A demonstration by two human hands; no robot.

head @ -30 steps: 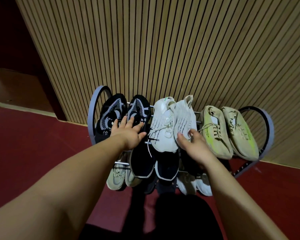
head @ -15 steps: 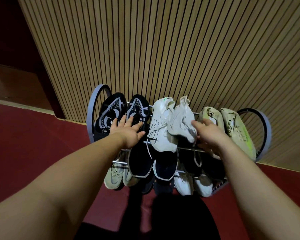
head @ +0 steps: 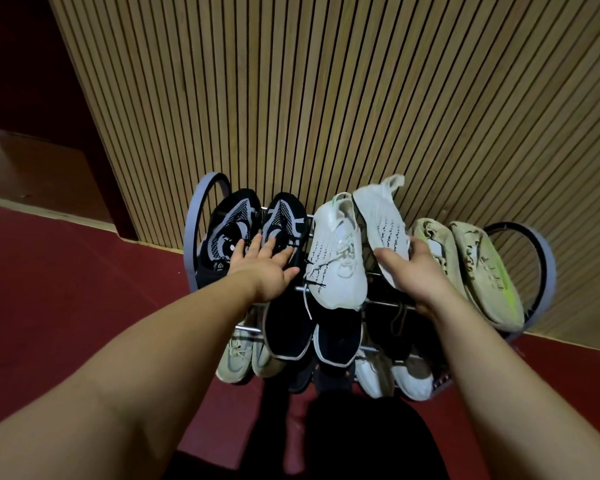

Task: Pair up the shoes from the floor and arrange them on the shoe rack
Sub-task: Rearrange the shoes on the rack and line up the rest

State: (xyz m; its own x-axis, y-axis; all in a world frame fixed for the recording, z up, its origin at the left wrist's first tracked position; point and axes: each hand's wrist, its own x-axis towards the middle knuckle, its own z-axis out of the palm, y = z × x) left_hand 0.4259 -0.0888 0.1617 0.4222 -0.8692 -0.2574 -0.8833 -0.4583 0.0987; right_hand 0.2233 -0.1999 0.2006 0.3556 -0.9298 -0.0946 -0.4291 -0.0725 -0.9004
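A metal shoe rack (head: 193, 220) with round end hoops stands against the slatted wall. Its top tier carries a black-and-grey pair (head: 229, 223), a white pair and a beige pair (head: 478, 268). My left hand (head: 264, 261) rests flat, fingers straight, on the right black-and-grey shoe (head: 284, 216). My right hand (head: 416, 268) grips the right white shoe (head: 381, 220) from its side and holds it tilted, heel raised, above the tier. The left white shoe (head: 336, 261) lies on the bars beside it.
Lower tiers hold a black pair (head: 309, 334), a pale green pair (head: 236, 358) and a white pair (head: 395, 372). Red floor (head: 66, 289) spreads left and right of the rack. The wooden slat wall (head: 326, 98) is directly behind it.
My right hand has lifted the right white shoe off the bars, tilted it and shifted it toward the beige pair. My left hand has stayed on the black-and-grey shoe.
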